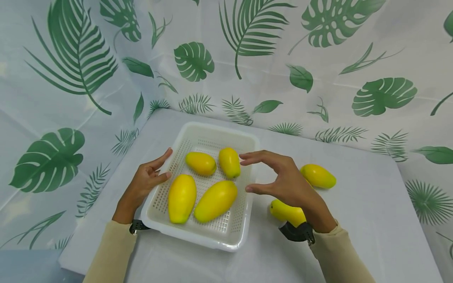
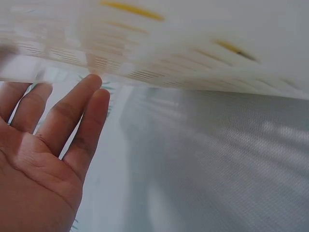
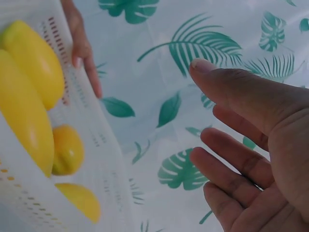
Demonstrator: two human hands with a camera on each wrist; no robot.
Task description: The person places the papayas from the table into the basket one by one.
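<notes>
A white perforated plastic basket [image 1: 198, 237] holds several yellow mangoes [image 1: 216, 200], which show green at some ends. My left hand [image 1: 150, 177] holds the basket's left side, thumb lying over the rim and fingers along the outside. In the left wrist view the fingers [image 2: 72, 113] reach up to the slotted wall. My right hand [image 1: 283, 177] is spread at the basket's right side, thumb and fingers wide apart with nothing between them. Its fingertips are close to the right rim and the small mango [image 1: 229, 162] in the far right corner.
Two loose mangoes lie on the white-covered table [image 1: 368, 220], right of the basket: one mango [image 1: 318, 176] beyond the right hand, another mango [image 1: 287, 212] partly hidden by the right wrist. Leaf-printed cloth [image 1: 247, 86] hangs behind and at the left.
</notes>
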